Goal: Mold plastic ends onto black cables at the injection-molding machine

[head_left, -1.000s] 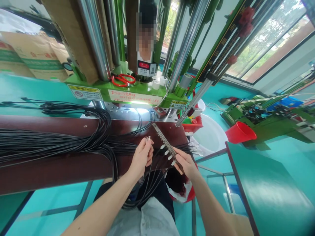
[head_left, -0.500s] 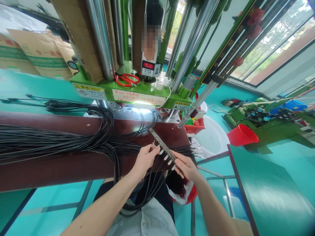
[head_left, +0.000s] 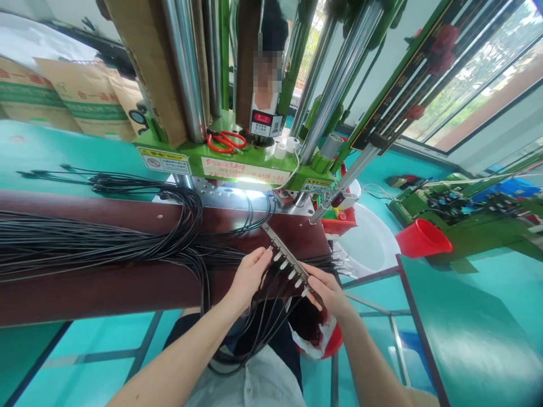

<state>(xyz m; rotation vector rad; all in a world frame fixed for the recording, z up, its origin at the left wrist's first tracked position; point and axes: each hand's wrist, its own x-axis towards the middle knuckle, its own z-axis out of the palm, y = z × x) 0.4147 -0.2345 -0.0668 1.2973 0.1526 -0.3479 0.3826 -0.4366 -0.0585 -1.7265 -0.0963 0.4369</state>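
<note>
My right hand [head_left: 327, 289] grips the lower end of a narrow metal bar [head_left: 285, 247], which slants up and to the left above the bench. Several pale cable connectors [head_left: 291, 275] stick out of the bar's near side, and their black cables [head_left: 263, 319] hang down toward my lap. At the bar's upper end, my left hand [head_left: 251, 272] pinches a cable connector [head_left: 270, 249] against the same side. Whether that connector is fully seated cannot be seen, since fingers cover part of it.
Long bundles of black cable [head_left: 106, 240] lie across the brown bench [head_left: 169, 285]. Behind it stands a green press [head_left: 195, 164] with red-handled scissors [head_left: 226, 142] on it. To the right are a white tub [head_left: 369, 240], a red bucket [head_left: 424, 237] and a green table [head_left: 479, 316].
My left hand has brought the connector from left of the bar to its upper slots. The right hand still holds the bar. The view has shifted slightly.
</note>
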